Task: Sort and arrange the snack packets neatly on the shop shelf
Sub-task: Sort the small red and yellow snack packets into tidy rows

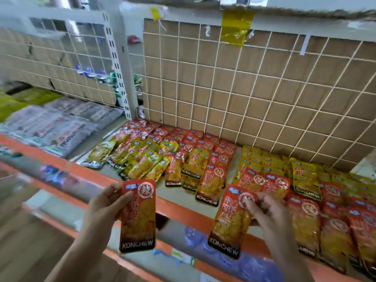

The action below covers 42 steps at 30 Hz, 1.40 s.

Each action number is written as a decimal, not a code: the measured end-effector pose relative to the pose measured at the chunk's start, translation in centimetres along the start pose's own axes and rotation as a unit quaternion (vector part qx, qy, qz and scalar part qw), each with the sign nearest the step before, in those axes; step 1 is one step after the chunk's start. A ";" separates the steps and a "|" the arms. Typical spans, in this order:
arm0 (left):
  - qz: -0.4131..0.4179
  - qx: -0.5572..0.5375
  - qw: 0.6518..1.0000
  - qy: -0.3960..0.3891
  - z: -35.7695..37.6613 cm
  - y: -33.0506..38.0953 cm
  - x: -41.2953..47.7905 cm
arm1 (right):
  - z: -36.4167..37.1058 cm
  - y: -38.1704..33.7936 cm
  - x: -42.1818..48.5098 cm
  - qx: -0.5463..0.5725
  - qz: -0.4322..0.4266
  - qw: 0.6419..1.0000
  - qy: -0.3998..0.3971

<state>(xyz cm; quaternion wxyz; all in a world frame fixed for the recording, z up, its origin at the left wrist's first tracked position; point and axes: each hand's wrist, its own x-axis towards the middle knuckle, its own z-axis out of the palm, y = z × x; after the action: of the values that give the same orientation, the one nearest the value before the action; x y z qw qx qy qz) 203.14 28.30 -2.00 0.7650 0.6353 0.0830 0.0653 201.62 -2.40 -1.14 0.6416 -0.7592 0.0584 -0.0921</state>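
Observation:
My left hand (105, 206) grips a red KONCHEW snack packet (138, 216) by its left edge, held upright in front of the shelf's orange front rail (179, 208). My right hand (266, 212) pinches a second red packet (230, 222) near its top, over the shelf's front edge. On the shelf lie mixed red and yellow packets (160, 155) in a loose heap at the left. Rows of yellow packets (262, 161) and red packets (333, 224) lie at the right.
A white wire grid (244, 88) backed with cardboard closes the shelf's rear. Grey-white packets (55, 127) fill the neighbouring bay on the left, past a white upright post (120, 74). A lower shelf with blue packets (193, 235) shows below the rail.

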 end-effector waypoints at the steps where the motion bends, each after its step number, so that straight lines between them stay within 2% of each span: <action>1: 0.000 0.008 1.000 0.012 -1.1 0.1 -0.3 | 0.7 -0.1 -0.1 0.000 -0.004 1.000 -0.009; 7: 0.022 0.006 0.997 0.080 -5.7 1.0 -0.2 | 5.4 -0.7 0.8 0.037 -0.001 0.998 -0.056; 11: 0.025 -0.009 0.996 0.088 -7.8 1.8 2.5 | 8.6 -1.3 2.4 0.046 -0.009 0.997 -0.059; 14: 0.031 -0.042 0.997 0.062 -9.4 3.0 5.5 | 11.5 -1.5 3.8 0.042 -0.026 0.998 -0.043; 20: 0.031 -0.024 0.999 0.031 -14.6 5.1 13.6 | 18.9 -2.5 6.8 0.055 -0.013 0.998 0.020; 22: 0.024 -0.021 0.999 0.039 -16.5 5.3 16.5 | 21.4 -2.8 7.5 0.040 -0.017 0.999 0.028; 26: 0.010 0.009 1.000 -0.003 -18.8 5.6 21.2 | 25.6 -2.8 9.3 -0.005 -0.006 0.998 0.057; 31: -0.001 0.015 0.998 -0.065 -17.5 5.9 25.8 | 29.4 -3.2 12.0 -0.069 -0.010 0.995 0.075; 36: -0.002 0.116 0.987 -0.108 -14.4 4.3 30.7 | 31.8 -3.8 16.2 -0.124 -0.014 0.988 0.088; 42: 0.018 0.217 0.969 -0.118 -10.5 3.2 35.1 | 34.1 -2.2 21.5 -0.201 0.023 0.978 0.058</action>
<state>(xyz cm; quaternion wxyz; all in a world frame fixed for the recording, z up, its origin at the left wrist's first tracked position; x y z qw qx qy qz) 235.26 46.16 -2.28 0.6123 0.7905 -0.0072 -0.0163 229.84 26.37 -3.05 0.4738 -0.8643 0.1303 -0.1074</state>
